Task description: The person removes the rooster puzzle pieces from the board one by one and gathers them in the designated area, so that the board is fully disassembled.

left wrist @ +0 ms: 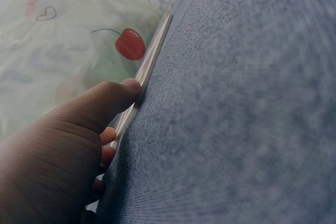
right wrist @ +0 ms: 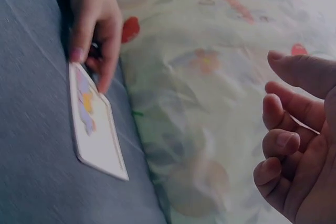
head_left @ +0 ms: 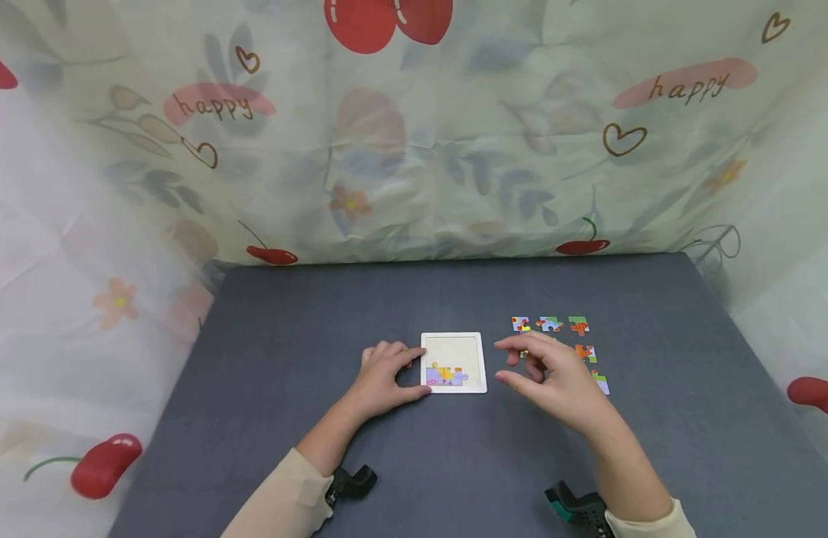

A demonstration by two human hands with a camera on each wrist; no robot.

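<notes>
A square white puzzle tray (head_left: pixel 454 362) lies on the dark table, with joined purple and yellow puzzle pieces (head_left: pixel 446 375) along its lower left. My left hand (head_left: pixel 385 377) holds the tray's left side between thumb and forefinger; the left wrist view shows its thumb (left wrist: pixel 118 98) against the tray's thin edge (left wrist: pixel 152 56). To the right of the tray, my right hand (head_left: pixel 555 377) hovers with thumb and forefinger apart. Nothing shows between its loosely bent fingers in the right wrist view. Several loose puzzle pieces (head_left: pixel 549 323) lie behind and beside this hand, some partly hidden by it.
The dark cloth-covered table (head_left: pixel 306 314) reaches back to a patterned curtain (head_left: pixel 414 179). One loose piece (head_left: pixel 600 384) lies just right of the right hand. Black wrist devices (head_left: pixel 352 482) are on both forearms.
</notes>
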